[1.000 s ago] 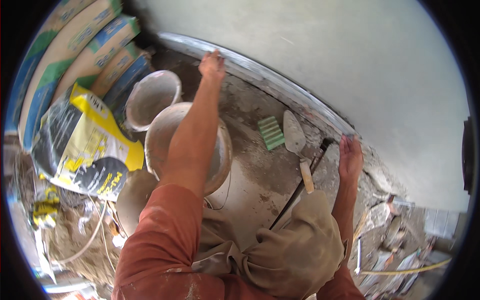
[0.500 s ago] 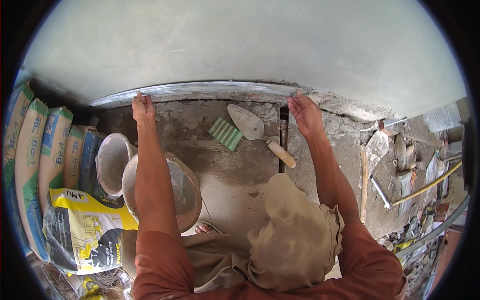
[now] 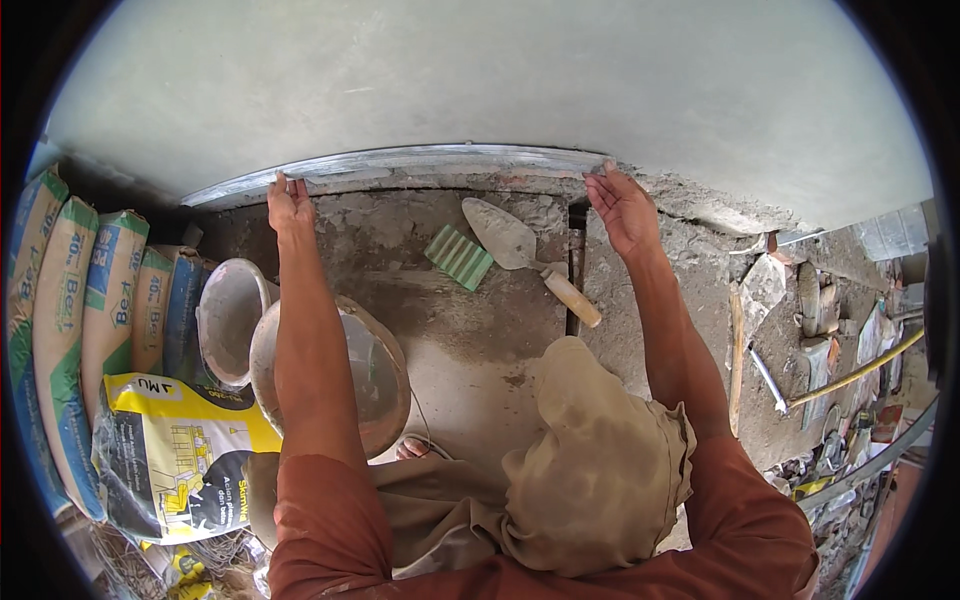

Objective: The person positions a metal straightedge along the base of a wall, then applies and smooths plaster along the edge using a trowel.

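Observation:
A long silvery metal straightedge (image 3: 430, 157) lies along the bottom of the smooth grey plastered wall (image 3: 480, 80). My left hand (image 3: 291, 207) grips it near its left end, fingers closed on its lower edge. At the opposite end, my right hand (image 3: 626, 212) pinches the bar, thumb up against the wall side and fingers curled below. On the ground between my arms rests a pointed trowel (image 3: 502, 235) with a wooden handle, its blade coated in dried mortar. Touching the blade is a green striped block (image 3: 460, 257), perhaps a sponge.
Two mortar-stained buckets (image 3: 385, 375) stand by my left forearm. Paper cement sacks (image 3: 110, 290) line the far left, with a yellow-and-black bag (image 3: 190, 450) nearer. Rubble, a wooden stick (image 3: 737, 350) and a yellow pole (image 3: 860, 368) lie right. My bent knee (image 3: 590, 470) is in front.
The straightedge has shifted slightly up the wall and to the right, more at its right end. Both hands moved with it and kept their grip. The view has shifted a little.

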A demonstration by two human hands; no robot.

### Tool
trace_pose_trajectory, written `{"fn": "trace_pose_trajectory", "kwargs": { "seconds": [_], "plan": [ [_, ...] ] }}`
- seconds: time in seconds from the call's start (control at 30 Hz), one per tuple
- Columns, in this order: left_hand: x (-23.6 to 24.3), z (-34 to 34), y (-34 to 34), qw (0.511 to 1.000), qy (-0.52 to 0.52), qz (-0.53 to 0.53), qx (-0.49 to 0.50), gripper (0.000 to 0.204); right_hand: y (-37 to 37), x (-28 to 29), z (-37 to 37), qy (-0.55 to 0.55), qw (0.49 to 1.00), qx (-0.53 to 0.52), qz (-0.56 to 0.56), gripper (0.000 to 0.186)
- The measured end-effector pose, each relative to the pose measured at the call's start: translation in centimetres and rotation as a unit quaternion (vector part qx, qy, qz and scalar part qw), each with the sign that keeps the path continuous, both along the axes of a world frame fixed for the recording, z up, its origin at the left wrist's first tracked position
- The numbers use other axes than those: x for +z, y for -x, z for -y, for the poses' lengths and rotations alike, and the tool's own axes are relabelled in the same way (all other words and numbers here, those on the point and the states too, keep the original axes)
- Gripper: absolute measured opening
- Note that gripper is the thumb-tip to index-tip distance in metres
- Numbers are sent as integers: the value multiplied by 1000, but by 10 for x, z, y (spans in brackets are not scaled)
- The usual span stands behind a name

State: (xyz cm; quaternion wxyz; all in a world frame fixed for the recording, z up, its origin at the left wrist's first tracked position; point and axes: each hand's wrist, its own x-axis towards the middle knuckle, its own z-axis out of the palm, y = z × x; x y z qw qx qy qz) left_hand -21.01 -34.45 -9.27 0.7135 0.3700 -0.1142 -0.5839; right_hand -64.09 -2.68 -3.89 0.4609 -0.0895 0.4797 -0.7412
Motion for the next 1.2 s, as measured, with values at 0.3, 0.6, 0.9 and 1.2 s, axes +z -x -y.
{"fn": "trace_pose_trajectory", "kwargs": {
  "seconds": [0.3, 0.6, 0.9, 1.2],
  "plan": [
    [-7, 6, -5, 1000, -10, 10, -10, 66, 4, -1, 2, 3, 1000, -6, -12, 32],
    [-9, 3, 8, 999, 1, 37, 20, 71, 8, -2, 1, 5, 1000, -2, -23, 37],
    [-6, -3, 5, 994, 57, 91, -10, 66, 7, 0, 4, 8, 1000, 4, -13, 39],
    [13, -39, 8, 964, 87, 213, -132, 90, 9, 1, 3, 1, 1000, 9, -14, 39]
  ]
}}
